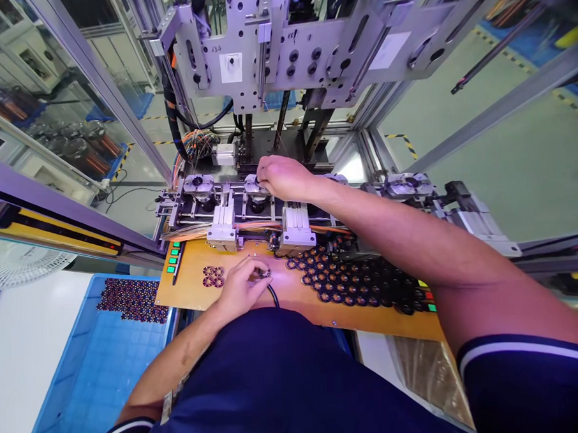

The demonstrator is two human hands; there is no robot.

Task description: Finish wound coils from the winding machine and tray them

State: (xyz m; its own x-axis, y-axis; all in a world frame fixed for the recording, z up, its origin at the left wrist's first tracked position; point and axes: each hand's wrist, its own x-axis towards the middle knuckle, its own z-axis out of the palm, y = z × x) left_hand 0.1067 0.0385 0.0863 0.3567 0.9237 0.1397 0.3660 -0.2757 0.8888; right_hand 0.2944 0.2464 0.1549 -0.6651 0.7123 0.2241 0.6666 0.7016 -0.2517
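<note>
Yellow-orange and flat, the smooth tabletop (189,283) carries a crowd of black, copper-centred rings (354,284) on its right part and four reddish-brown, toothed rings (213,276) on its left. Over its middle, the left hand (243,285) curls its fingers narrowly round a small metallic piece (265,274), partly hidden. Beyond its far edge, the right hand (285,177) bends its fingers onto a round, silver metal fixture (255,190); whether they grip anything I cannot tell.

White fan (27,258) at the left edge, copper-coloured spools (86,156) farther back, black-and-yellow striped tape (409,146) on the pale floor (458,151)
</note>
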